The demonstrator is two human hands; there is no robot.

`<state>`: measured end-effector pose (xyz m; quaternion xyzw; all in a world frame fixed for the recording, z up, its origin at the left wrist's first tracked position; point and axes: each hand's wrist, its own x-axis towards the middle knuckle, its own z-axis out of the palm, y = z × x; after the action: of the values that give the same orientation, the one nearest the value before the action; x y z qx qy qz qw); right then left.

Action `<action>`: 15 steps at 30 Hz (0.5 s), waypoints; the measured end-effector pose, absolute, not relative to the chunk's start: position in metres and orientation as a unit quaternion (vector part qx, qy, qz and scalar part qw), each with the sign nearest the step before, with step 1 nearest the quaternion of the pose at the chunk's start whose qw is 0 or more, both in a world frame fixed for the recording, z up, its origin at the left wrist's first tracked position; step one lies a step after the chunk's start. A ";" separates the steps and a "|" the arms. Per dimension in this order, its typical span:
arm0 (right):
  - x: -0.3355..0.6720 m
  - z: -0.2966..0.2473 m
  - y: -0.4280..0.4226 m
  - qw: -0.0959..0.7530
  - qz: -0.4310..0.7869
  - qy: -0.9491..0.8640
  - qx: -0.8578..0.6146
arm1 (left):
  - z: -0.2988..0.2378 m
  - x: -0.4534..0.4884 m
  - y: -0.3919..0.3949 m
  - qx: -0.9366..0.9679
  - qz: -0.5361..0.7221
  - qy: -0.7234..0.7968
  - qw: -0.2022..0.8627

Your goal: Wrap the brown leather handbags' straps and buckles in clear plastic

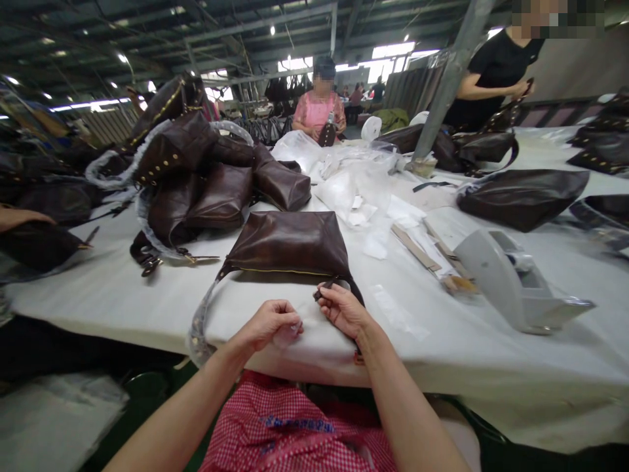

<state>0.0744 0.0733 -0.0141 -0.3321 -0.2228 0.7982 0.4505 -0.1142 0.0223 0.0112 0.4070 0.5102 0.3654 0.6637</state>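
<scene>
A dark brown leather bag (289, 242) lies on the white-covered table in front of me, its zipper edge toward me. Its strap (199, 328) loops down at the left, wrapped in clear plastic. My right hand (341, 308) pinches a small dark brown piece, perhaps a zipper pull or tab, just below the bag's right corner. Closed above the table, my left hand (275, 321) has a bit of clear plastic film (289, 333) at its fingertips. Part of the strap on the right is hidden behind my right hand and forearm.
A heap of brown leather bags (216, 190) stands at the back left. On the right are a grey tape dispenser (511, 282) and cardboard strips (417, 249). Clear plastic and paper scraps (361, 210) lie beyond the bag. Co-workers handle bags across the table; a metal post (447, 85) rises there.
</scene>
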 end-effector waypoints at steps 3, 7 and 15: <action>0.076 -0.012 0.074 0.450 0.801 -0.218 -0.329 | 0.011 -0.115 0.025 0.396 0.348 0.513 0.677; 0.077 -0.010 0.073 0.444 0.804 -0.222 -0.327 | 0.013 -0.114 0.027 0.401 0.331 0.525 0.674; 0.074 -0.013 0.074 0.447 0.800 -0.226 -0.331 | 0.015 -0.109 0.032 0.398 0.315 0.529 0.680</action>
<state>0.0736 0.0744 -0.0128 -0.3311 -0.2259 0.7996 0.4471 -0.1089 0.0321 0.0149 0.3981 0.5293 0.3146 0.6800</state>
